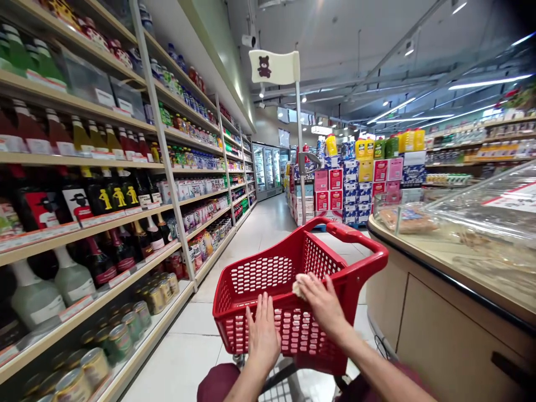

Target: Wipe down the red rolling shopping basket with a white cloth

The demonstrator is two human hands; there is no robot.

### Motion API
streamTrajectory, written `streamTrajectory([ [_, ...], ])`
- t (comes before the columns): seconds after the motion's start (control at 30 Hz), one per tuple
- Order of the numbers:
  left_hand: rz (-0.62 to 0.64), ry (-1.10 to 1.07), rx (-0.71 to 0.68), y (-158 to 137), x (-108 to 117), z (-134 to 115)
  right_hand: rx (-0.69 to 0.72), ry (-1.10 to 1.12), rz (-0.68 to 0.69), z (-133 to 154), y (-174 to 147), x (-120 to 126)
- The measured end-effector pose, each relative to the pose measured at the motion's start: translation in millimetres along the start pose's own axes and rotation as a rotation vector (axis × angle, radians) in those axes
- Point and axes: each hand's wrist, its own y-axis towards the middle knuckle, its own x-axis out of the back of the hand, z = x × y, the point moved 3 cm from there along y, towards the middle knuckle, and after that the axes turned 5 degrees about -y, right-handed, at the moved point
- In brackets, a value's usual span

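Observation:
A red plastic shopping cart [234, 287] with perforated basket walls stands in front of me. My left hand [264, 338] lies flat against its near side, fingers stretched upward and holding nothing. Up at the basket's near rim, my right hand [320, 301] presses a crumpled whitish cloth [298, 286] to the red plastic; most of the cloth is hidden under the fingers. The cart's red handle [355, 240] rises at the right end. A pole carries a cream flag [274, 67] with a brown bear above the cart.
Shelves of bottles and cans [125, 206] line the left side. At right stands a curved counter [419, 279] with a clear cover. Stacked boxes [329, 190] and jugs stand ahead, beside an aisle [268, 212] leading to glass-door coolers [268, 167]. My knees show below the cart.

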Motion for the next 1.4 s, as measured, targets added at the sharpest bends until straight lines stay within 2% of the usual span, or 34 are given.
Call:
streamTrajectory([
  [0.13, -0.014, -0.015, 0.002, 8, -3, -17, -0.251, -0.085, -0.040, -58, -5, 17],
  [0.17, -0.008, -0.024, -0.017, 10, -3, -23, -0.269, -0.096, -0.051, -65, -7, 20],
  [0.27, 0.022, -0.055, -0.102, 17, -2, -42, -0.132, -0.076, -0.030, -79, -5, 24],
  [0.33, 0.044, -0.069, -0.134, 21, -2, -53, -0.113, -0.100, -0.014, -99, 0, 28],
  [0.43, 0.051, -0.081, -0.134, 25, -3, -61, -0.353, -0.242, -0.059, -149, 1, 40],
  [0.5, 0.035, -0.087, -0.138, 27, -3, -66, -0.439, -0.282, -0.088, -166, -8, 45],
  [0.53, 0.025, -0.088, -0.146, 28, -3, -69, -0.421, -0.263, -0.097, -166, -15, 46],
  [0.63, -0.001, -0.089, -0.188, 33, -1, -82, -0.206, -0.137, -0.124, -145, -37, 43],
  [0.7, -0.013, -0.093, -0.217, 36, 1, -90, -0.126, -0.093, -0.176, -135, -44, 41],
  [0.87, -0.020, -0.105, -0.285, 38, 5, -104, -0.248, -0.114, -0.312, -133, -53, 31],
  [1.0, -0.018, -0.114, -0.333, 31, 3, -106, -0.094, -0.030, -0.167, -97, -86, 11],
  [1.07, -0.010, -0.120, -0.368, 29, 1, -106, -0.044, 0.012, -0.136, -89, -92, 10],
  [1.17, -0.021, -0.120, -0.371, 29, 2, -104, -0.187, 0.005, -0.277, -104, -77, 23],
  [1.23, -0.032, -0.116, -0.366, 29, 2, -102, -0.270, -0.028, -0.321, -109, -67, 28],
  [1.4, -0.013, -0.100, -0.380, 24, 0, -94, -0.103, 0.040, -0.132, -81, -78, 20],
])
